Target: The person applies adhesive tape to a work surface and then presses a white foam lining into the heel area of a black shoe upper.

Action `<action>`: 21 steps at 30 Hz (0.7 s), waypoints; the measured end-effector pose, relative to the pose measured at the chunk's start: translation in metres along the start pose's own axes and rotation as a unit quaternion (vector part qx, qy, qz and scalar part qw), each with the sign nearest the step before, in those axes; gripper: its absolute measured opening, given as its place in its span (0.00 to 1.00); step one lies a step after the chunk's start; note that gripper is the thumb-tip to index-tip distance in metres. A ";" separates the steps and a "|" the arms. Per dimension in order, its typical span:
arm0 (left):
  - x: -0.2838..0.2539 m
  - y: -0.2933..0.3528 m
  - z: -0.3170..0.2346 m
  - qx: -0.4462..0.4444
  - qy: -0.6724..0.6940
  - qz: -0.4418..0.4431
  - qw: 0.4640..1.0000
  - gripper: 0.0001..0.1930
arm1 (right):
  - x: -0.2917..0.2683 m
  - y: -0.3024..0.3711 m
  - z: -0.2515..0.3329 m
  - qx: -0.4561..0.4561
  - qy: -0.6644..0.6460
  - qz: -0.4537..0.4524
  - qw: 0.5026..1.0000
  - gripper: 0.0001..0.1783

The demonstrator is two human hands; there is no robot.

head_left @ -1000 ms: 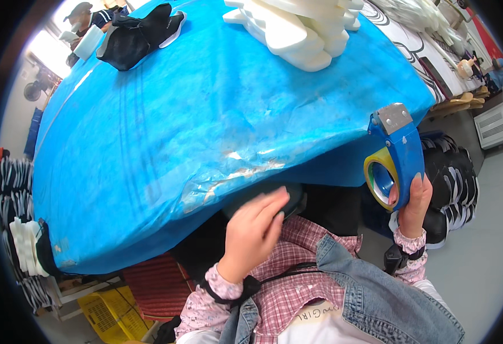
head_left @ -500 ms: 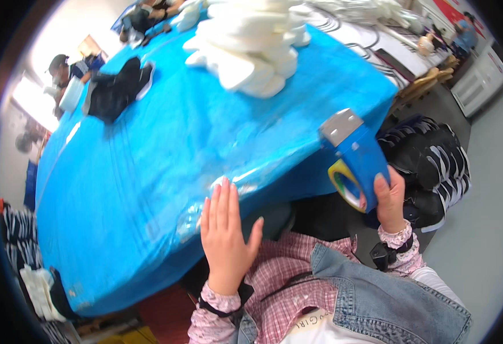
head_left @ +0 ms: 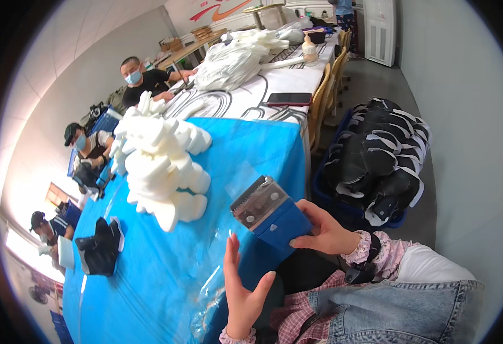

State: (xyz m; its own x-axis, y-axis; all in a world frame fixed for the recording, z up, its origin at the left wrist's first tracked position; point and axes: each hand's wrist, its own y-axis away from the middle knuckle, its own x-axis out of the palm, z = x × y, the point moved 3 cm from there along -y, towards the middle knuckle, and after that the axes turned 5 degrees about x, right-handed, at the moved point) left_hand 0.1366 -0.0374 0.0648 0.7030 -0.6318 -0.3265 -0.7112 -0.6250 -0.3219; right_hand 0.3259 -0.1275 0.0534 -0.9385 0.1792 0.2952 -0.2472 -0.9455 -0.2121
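Observation:
My right hand (head_left: 327, 230) is closed around a blue tape dispenser (head_left: 283, 223) with a toothed metal cutting plate, held up over the near right edge of the blue-covered table (head_left: 154, 292). A strip of clear tape lies on the blue sheet just beyond the dispenser. To its left, close to the table's edge, my left hand (head_left: 244, 301) is raised with the thumb and fingers apart, holding nothing. Shiny clear tape shows along the sheet's edge beside this hand.
A tall heap of white foam pieces (head_left: 168, 172) stands on the blue sheet, with a black shoe upper (head_left: 98, 249) left of it. A blue crate (head_left: 320, 186) of black shoe parts sits on the floor at right. A phone (head_left: 289, 99) lies farther back. Several people work beyond.
The view has swung up and right. My left hand, flat on the sheet's edge before, is now lifted off it. The dispenser has come closer to my left hand and turned its toothed plate leftward.

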 end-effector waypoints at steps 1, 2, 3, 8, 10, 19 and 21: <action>-0.001 -0.002 -0.001 -0.005 -0.076 -0.002 0.997 0.45 | -0.006 -0.004 0.001 -0.026 0.049 -0.004 0.998 0.24; -0.009 -0.002 -0.002 0.033 -0.189 -0.010 0.981 0.41 | -0.011 -0.010 0.004 -0.052 0.097 -0.009 0.994 0.24; -0.017 0.002 0.004 0.040 -0.240 -0.031 0.969 0.36 | -0.018 -0.017 0.009 -0.060 0.097 -0.015 0.993 0.24; -0.072 0.035 0.044 0.055 -0.572 -0.072 0.815 0.21 | -0.093 -0.069 0.074 -0.326 0.583 -0.196 0.718 0.21; -0.088 0.051 0.056 -0.019 -0.585 -0.080 0.807 0.23 | -0.144 -0.112 0.088 -0.346 0.609 -0.259 0.666 0.19; -0.100 0.073 0.073 -0.121 -0.622 -0.108 0.766 0.28 | -0.269 -0.313 0.095 -0.163 0.738 -0.391 0.525 0.23; -0.100 0.071 0.076 -0.134 -0.616 -0.112 0.768 0.27 | -0.310 -0.327 0.080 -0.070 0.722 -0.400 0.560 0.22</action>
State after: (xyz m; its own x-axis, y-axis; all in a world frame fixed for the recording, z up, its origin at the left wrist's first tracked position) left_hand 0.0156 0.0159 0.0073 0.1551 0.3162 -0.9359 -0.4301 -0.8312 -0.3522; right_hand 0.7171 0.1041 0.1057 0.2949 0.6590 -0.6920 -0.6501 -0.3924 -0.6507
